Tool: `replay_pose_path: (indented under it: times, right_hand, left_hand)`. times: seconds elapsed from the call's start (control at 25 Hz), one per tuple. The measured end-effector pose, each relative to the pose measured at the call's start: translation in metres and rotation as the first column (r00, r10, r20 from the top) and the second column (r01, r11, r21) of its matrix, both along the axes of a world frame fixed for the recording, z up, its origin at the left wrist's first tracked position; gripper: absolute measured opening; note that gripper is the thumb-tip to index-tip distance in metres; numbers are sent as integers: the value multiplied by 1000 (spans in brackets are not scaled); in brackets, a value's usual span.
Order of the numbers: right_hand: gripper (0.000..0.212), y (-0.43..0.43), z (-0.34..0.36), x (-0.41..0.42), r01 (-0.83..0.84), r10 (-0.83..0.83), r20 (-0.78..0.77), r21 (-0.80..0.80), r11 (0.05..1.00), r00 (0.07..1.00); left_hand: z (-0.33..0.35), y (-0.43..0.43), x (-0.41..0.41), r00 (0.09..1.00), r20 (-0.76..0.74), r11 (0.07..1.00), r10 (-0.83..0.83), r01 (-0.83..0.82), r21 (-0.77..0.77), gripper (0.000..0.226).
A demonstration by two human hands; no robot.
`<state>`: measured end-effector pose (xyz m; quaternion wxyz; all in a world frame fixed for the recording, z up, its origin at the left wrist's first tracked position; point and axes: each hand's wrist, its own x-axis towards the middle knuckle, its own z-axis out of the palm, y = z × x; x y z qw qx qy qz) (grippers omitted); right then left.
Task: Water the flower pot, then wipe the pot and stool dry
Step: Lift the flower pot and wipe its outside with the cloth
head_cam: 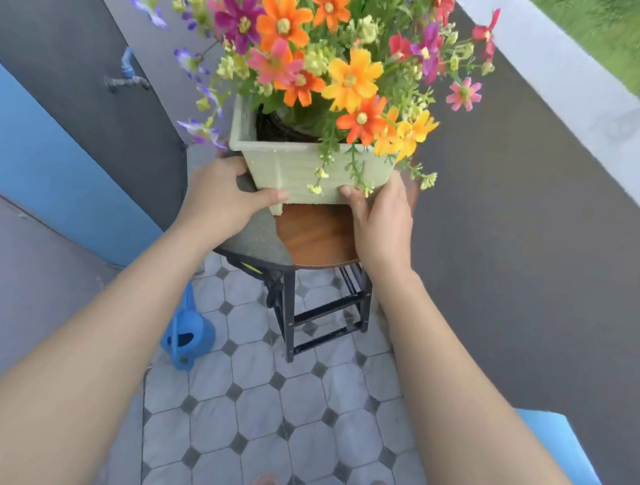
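The pale green, ribbed, square flower pot [297,171], filled with bright blossoms, is clasped at its lower corners by the curled fingers of the left hand [219,192] and right hand [380,216], over the round, glossy wooden stool [318,238], on which a coarse grey cloth [261,237] is draped.

A flower pot [301,172] sits on a stool [318,238], gripped between a person's left hand [219,192] and right hand [380,216]. A cloth [261,237] lies on the stool under the left hand. A watering can [188,335] stands on the floor below that hand, with a tap [127,74] on the wall beyond it to the left.
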<state>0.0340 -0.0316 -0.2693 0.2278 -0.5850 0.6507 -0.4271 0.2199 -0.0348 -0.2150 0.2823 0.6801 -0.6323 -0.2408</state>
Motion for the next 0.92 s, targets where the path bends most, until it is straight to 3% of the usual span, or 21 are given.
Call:
replay_pose_path:
  times: [0.2, 0.36, 0.56, 0.76, 0.92]
  right_hand:
    - [34, 4, 26, -2, 11, -14, -38, -78, 997, 999]
    - [28, 15, 89, -4, -7, -2, -81, -117, 993, 997]
    - [35, 15, 229, -3, -25, 4, -102, -204, 979, 995]
    - [41, 29, 385, -1, -52, 2, -120, -413, 909, 993]
    - [49, 67, 470, 9, 20, -23, 2, -537, 843, 1000]
  left_hand:
    - [21, 4, 3, 1000, 26, 996, 1, 2, -84, 38]
    - [77, 12, 6, 997, 64, 988, -36, 45, -145, 39]
    - [214, 20, 9, 996, 63, 962, -67, 81, -260, 38]
    - [366, 47, 17, 997, 32, 911, -67, 74, -405, 37]
    - [455, 86, 24, 997, 40, 864, -72, 82, -498, 45]
